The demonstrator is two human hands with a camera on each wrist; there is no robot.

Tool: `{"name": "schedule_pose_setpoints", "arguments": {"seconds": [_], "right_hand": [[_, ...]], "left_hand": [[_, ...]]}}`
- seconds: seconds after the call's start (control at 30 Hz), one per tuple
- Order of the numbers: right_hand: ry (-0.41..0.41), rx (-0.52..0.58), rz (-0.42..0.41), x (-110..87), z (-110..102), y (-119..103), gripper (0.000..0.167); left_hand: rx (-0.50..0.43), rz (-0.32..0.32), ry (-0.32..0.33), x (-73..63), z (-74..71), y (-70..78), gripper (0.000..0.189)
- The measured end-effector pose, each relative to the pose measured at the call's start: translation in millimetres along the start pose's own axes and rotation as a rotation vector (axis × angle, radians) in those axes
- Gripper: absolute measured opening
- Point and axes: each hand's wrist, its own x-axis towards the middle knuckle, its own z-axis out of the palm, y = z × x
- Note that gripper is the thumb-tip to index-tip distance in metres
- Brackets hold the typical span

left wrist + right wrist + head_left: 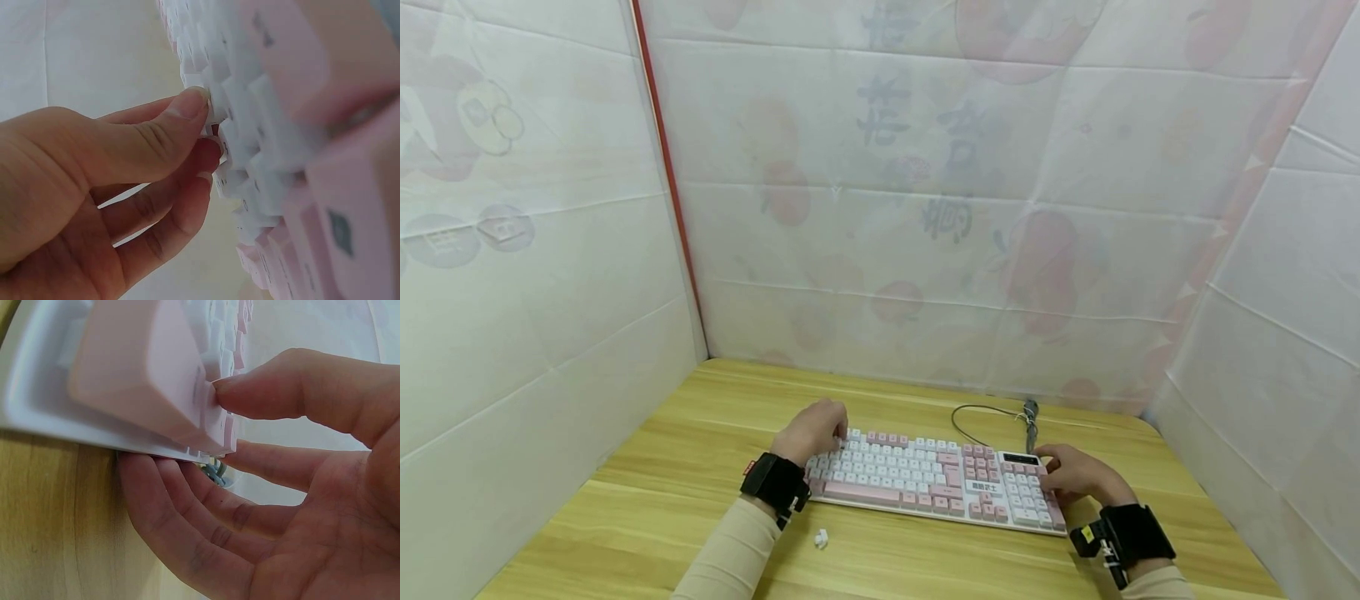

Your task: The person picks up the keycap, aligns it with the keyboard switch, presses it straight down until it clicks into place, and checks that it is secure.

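Observation:
A white and pink keyboard (887, 467) lies on the wooden table, its number pad (1022, 496) toward the right. My left hand (811, 429) is over its upper left part. In the left wrist view, the thumb (181, 109) and fingertips pinch a white keycap (215, 119) among the white keys, partly hidden by the fingers. At the keyboard's right end, my right hand (1082, 475) grips the edge. The right wrist view has the thumb (250, 394) pressing on the pink keys (181, 369), while the other fingers curl against the keyboard's side and underside.
Small loose white keycaps (822, 539) lie on the wooden table (647, 500) in front of the keyboard, near the left forearm. Behind the keyboard, a coiled grey cable (1031, 421) loops across the table. Printed white sheets (887, 250) wall in the back and both sides.

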Motion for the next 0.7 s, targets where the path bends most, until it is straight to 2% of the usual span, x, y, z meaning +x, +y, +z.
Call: {"name": "schedule_pose_setpoints", "arguments": {"seconds": [0.17, 0.4, 0.7], "right_hand": [[0.000, -0.005, -0.006, 0.2, 0.0, 1.1, 0.067], [0.007, -0.004, 0.002, 0.2, 0.6, 0.6, 0.067], [-0.008, -0.006, -0.017, -0.1, -0.5, 1.5, 0.067]], "left_hand": [[0.012, -0.001, 0.001, 1.7, 1.8, -0.8, 0.015], [0.007, -0.008, -0.008, 0.7, 1.5, -0.7, 0.024], [0.010, -0.007, -0.009, 1.3, 1.1, -1.1, 0.024]]}}
